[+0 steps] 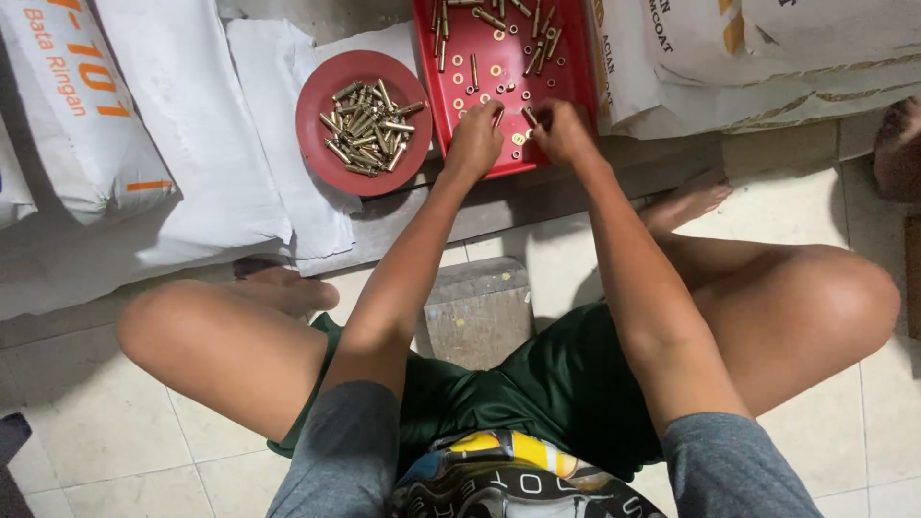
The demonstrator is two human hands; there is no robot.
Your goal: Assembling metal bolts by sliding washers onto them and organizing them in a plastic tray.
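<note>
A red rectangular tray (pixel 568 81) lies ahead of me with several brass bolts and washers (pixel 491 69) scattered in it. My left hand (pixel 475 139) reaches over the tray's near edge, fingers pinched on a brass bolt (pixel 498 116). My right hand (pixel 562 132) is beside it over the same edge, fingers curled around a small brass piece (pixel 531 116). To the left sits a round red plate (pixel 317 134) with a heap of brass bolts (pixel 368 127).
White sacks (pixel 144 125) lie to the left and more sacks (pixel 767 58) to the right of the tray. I sit on a low wooden stool (pixel 478 307) on a tiled floor, knees spread. Another person's foot (pixel 898 144) shows at the far right.
</note>
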